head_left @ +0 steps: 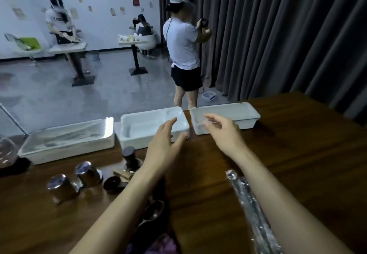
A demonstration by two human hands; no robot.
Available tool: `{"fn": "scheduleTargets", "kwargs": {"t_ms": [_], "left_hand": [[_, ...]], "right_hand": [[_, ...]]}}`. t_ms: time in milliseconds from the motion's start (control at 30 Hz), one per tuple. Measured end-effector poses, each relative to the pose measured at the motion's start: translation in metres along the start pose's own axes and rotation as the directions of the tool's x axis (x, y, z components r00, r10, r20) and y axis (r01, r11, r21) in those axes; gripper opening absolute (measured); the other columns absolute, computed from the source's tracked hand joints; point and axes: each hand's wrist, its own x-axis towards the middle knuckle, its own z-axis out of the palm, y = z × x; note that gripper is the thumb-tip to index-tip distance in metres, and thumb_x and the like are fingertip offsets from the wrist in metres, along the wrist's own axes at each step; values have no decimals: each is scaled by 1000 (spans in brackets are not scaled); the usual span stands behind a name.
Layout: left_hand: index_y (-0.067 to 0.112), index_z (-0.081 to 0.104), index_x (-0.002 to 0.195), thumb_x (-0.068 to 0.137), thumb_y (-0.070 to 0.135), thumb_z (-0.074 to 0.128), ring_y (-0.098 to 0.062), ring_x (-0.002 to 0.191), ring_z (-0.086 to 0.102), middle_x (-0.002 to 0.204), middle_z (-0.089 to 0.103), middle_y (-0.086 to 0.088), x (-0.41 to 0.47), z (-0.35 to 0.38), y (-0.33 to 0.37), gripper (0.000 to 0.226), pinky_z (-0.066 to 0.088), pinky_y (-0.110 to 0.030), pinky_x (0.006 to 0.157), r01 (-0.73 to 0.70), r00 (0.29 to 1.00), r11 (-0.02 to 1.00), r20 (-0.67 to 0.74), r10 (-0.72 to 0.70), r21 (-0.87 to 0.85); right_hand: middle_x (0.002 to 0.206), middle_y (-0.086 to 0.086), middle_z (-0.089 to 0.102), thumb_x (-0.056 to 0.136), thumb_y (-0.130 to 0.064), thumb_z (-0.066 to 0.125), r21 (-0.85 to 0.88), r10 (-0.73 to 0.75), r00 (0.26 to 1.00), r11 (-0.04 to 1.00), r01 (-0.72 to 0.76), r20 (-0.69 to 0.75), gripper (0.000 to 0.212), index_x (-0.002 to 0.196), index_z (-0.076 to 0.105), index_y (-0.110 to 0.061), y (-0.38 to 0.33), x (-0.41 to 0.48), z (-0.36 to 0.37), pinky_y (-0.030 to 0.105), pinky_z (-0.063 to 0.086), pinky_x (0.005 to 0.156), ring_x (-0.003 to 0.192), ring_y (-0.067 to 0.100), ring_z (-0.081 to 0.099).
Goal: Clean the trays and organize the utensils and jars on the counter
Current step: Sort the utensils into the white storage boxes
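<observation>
Both hands are reaching forward empty, fingers loose and grasping nothing. The left hand (164,146) is hovering over the near right corner of the middle tray (139,126). The right hand (224,132) is hanging just right of that tray, above the near rim of the right tray (238,114). The left tray (67,140) is lying just left of the middle tray. Two metal-lidded jars (87,172) (61,186) are standing on the wooden counter (297,164), in front and left of the middle tray. A plastic-wrapped utensil bundle (248,200) is lying in front and right of it.
</observation>
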Motion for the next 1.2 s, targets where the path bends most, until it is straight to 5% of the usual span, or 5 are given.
{"fn": "scheduleTargets", "kwargs": {"t_ms": [200,433,567,767,1200], "left_hand": [[24,36,157,99,46,60,-16,143,42,160,41,1,48,79,38,67,38,-36,115,24,1000,1000,15,-24,8],[23,30,160,99,47,60,-25,154,24,171,12,-6,86,125,34,72,30,-42,121,128,990,988,42,-132,86],[22,35,158,99,47,60,-27,153,27,171,13,-7,93,131,24,68,32,-47,121,202,979,974,-6,-203,103],[18,45,152,100,38,62,-22,130,57,156,47,-5,83,130,24,58,43,-42,112,260,965,965,-31,-259,20],[25,59,140,99,27,66,-2,112,62,151,48,3,-28,97,30,42,49,-25,102,118,985,984,-106,-133,-137]], "right_hand": [[143,1,55,100,-40,56,-178,47,995,982,-63,-94,41,138,58,-24,65,48,-70,34,41,101,129,22,50],[168,8,5,100,-46,54,-197,231,970,950,-243,-82,58,154,38,-30,125,87,-93,50,28,117,149,36,24],[162,12,29,102,-40,53,-105,269,962,956,-272,-40,58,155,35,-27,143,97,-95,49,32,114,145,35,32],[142,7,57,100,-34,58,45,272,954,962,-269,-125,46,145,52,-25,154,95,-98,49,44,107,131,31,49],[142,4,57,96,-27,67,210,209,961,963,-170,-181,47,141,57,-20,138,-14,-115,25,44,95,114,5,51]]}}
